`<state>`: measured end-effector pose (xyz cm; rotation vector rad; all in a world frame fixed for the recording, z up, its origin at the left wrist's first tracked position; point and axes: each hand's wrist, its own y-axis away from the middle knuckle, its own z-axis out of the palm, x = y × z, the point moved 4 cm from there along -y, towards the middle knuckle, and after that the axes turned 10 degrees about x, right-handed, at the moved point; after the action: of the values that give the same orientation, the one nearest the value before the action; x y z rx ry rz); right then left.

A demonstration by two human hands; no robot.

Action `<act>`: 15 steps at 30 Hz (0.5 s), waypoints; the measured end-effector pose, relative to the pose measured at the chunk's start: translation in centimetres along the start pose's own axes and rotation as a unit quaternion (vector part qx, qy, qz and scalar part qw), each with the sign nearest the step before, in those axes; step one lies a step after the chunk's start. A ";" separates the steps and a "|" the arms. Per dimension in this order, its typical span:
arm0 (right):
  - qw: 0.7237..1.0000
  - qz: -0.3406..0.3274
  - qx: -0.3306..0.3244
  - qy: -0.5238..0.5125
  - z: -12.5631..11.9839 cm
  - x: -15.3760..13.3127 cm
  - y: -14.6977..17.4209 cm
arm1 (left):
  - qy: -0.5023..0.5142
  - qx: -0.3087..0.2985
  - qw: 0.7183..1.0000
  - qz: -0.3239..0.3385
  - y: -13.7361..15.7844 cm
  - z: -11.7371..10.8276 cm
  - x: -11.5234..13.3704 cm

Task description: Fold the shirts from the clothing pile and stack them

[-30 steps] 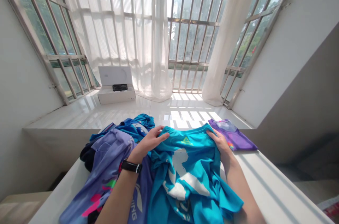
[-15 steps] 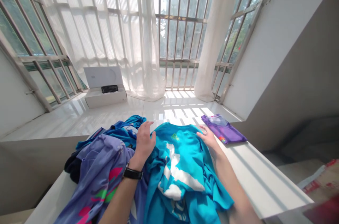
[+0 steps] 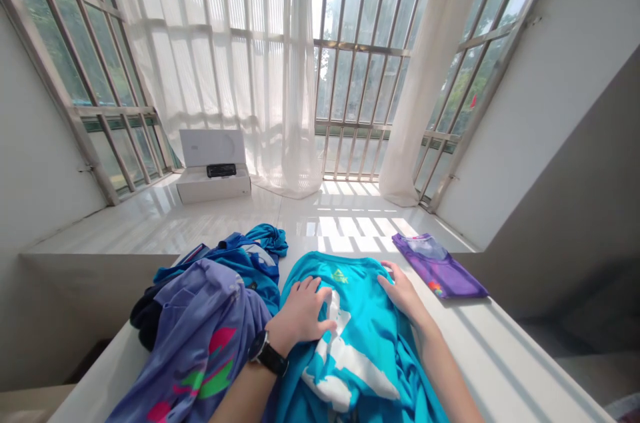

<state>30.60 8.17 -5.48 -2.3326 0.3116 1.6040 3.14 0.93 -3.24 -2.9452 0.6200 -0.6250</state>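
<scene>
Beneath the barred window [image 3: 355,76], the ledge [image 3: 295,210] runs across twelve o'clock behind a white table [image 3: 500,356]. From the table's middle, a heap of clothes [image 3: 200,330] fills nine to ten o'clock; the turquoise shirt [image 3: 367,316] lies at six, collar pointing to twelve, print up. A purple garment [image 3: 445,270] lies flat at two. The left hand [image 3: 303,313] rests on the shirt's chest, fingers spread, thumb apart, pinching no cloth that shows. The right hand [image 3: 400,293] touches the shoulder at one o'clock, fingers loosely parted, with no visible grip.

Smoothing looks like the step in hand; the next move seems to call for flat palms drawing out the creases toward six. Room is tight at nine, where heap and shirt meet. Bare table opens from three to five, ending at a slanting edge.
</scene>
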 end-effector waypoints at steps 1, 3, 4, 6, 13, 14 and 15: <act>0.999 0.018 -0.016 -0.037 0.2 -0.4 0.1 | 0.002 -0.005 1.000 -0.009 0.0 -0.2 0.0; 0.991 0.058 -0.049 -0.108 0.6 -1.0 0.5 | 0.003 -0.011 1.000 -0.028 -0.1 -0.4 0.1; 0.986 0.077 -0.062 -0.133 0.7 -1.2 0.6 | 0.002 -0.014 0.999 -0.038 -0.2 -0.5 0.1; 0.981 0.097 -0.078 -0.148 0.8 -1.2 0.7 | -0.003 -0.018 0.998 -0.056 -0.3 -0.4 0.0; 0.998 0.018 -0.054 0.034 -0.9 -0.4 0.6 | -0.038 0.012 0.991 -0.129 -0.6 0.6 -1.1; 0.995 0.007 -0.077 0.057 -1.0 -0.5 0.8 | -0.041 0.015 0.990 -0.133 -0.7 0.7 -1.2; 0.992 0.000 -0.105 0.074 -1.0 -0.5 1.1 | -0.042 0.018 0.990 -0.134 -0.7 0.7 -1.3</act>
<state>30.96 6.76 -4.81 -2.6170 0.1804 1.5327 2.61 2.08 -4.26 -3.0266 0.2031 -0.5196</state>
